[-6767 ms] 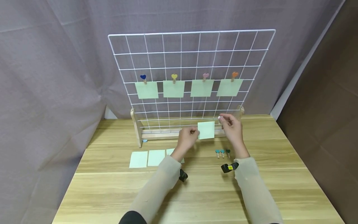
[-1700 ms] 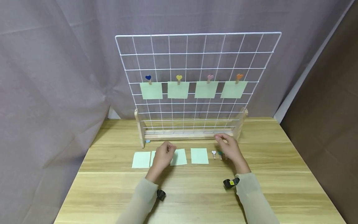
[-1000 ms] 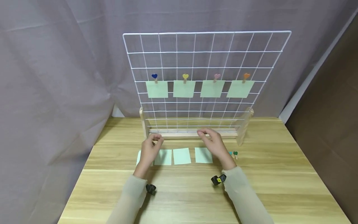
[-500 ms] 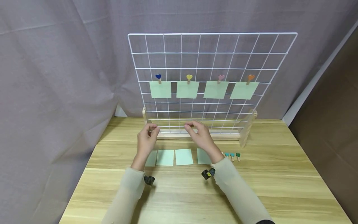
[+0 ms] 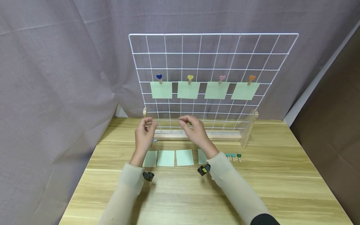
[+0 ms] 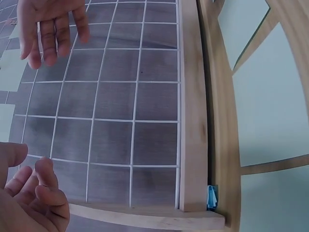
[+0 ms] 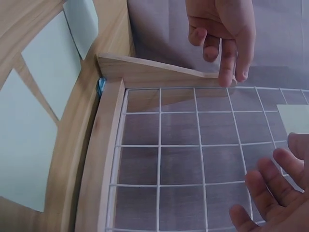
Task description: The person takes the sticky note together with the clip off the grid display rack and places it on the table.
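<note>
My left hand (image 5: 144, 136) is raised before the lower left of a white wire grid rack (image 5: 213, 33), fingers loosely bent and holding nothing. Beside it, my right hand (image 5: 196, 131) hovers before the lower grid, also holding nothing; both wrist views show bare fingers. Pale green paper squares hang in a row on the grid, the leftmost (image 5: 161, 90) under a clothespin with a blue heart (image 5: 159, 77). Yellow (image 5: 190, 77), pink (image 5: 222, 77) and orange heart (image 5: 252, 78) clothespins pin the others. Below my hands, several paper squares (image 5: 166, 158) lie on the table; my right arm partly covers one.
Right of the paper squares lie two teal heart clothespins (image 5: 233, 156) and a dark green one (image 5: 239, 156). Wooden feet (image 5: 246, 132) carry the rack on the wooden table (image 5: 180, 193). A small blue piece (image 5: 155, 141) sits by the left foot. Grey cloth (image 5: 70, 62) hangs behind.
Earlier my left hand held a paper square and my right hand a white heart clothespin; both were then laid on the table. My emptied hands have since risen and shifted left towards the grid.
</note>
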A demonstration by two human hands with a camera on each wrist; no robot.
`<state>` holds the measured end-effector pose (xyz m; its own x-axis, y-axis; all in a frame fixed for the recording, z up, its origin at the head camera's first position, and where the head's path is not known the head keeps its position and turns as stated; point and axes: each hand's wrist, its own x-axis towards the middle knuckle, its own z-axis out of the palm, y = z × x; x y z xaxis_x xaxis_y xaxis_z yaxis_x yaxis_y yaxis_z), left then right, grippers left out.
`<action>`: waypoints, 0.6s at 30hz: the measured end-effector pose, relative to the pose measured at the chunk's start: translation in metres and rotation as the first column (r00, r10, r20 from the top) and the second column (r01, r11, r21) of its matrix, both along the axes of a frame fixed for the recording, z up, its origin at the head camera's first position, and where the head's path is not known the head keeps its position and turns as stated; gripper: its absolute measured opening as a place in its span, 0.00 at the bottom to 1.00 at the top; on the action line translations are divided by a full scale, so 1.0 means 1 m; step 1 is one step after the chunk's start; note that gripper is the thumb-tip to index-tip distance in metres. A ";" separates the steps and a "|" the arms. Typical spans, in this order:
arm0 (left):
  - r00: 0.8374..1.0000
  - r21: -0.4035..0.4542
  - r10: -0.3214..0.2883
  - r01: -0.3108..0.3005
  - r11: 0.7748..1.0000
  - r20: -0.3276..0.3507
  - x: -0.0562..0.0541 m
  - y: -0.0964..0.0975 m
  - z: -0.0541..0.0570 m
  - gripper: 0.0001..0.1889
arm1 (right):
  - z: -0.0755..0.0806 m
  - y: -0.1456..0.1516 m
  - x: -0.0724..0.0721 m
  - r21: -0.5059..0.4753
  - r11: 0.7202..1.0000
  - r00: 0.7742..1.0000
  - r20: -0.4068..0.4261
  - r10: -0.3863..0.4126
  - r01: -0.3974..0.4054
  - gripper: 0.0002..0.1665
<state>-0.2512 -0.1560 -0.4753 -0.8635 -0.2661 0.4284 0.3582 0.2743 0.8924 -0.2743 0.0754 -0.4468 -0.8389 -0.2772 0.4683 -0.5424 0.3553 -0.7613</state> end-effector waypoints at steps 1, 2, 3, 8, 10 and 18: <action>1.000 0.001 0.001 -0.001 1.000 -0.002 -0.001 0.000 0.000 0.12 | 0.001 -0.001 -0.001 -0.003 1.000 1.000 -0.006 0.002 -0.002 0.14; 1.000 0.002 0.002 -0.002 1.000 -0.003 -0.001 -0.001 0.001 0.12 | 0.003 -0.003 -0.001 -0.007 1.000 1.000 -0.010 0.004 -0.004 0.14; 1.000 0.005 0.003 -0.003 1.000 -0.003 -0.002 -0.001 0.002 0.12 | 0.004 -0.004 -0.002 -0.008 1.000 1.000 -0.015 0.004 -0.004 0.15; 1.000 0.050 -0.002 0.002 0.999 0.001 -0.004 -0.001 0.007 0.12 | 0.012 -0.012 -0.003 -0.009 1.000 1.000 -0.015 0.006 -0.007 0.16; 1.000 0.072 0.001 -0.001 0.997 0.002 -0.005 -0.001 0.010 0.12 | 0.016 -0.014 -0.003 -0.003 1.000 1.000 -0.013 0.011 -0.011 0.17; 1.000 0.109 0.012 -0.012 0.994 0.000 -0.011 -0.001 0.022 0.13 | 0.035 -0.023 -0.010 -0.029 0.999 0.999 -0.016 0.039 -0.040 0.19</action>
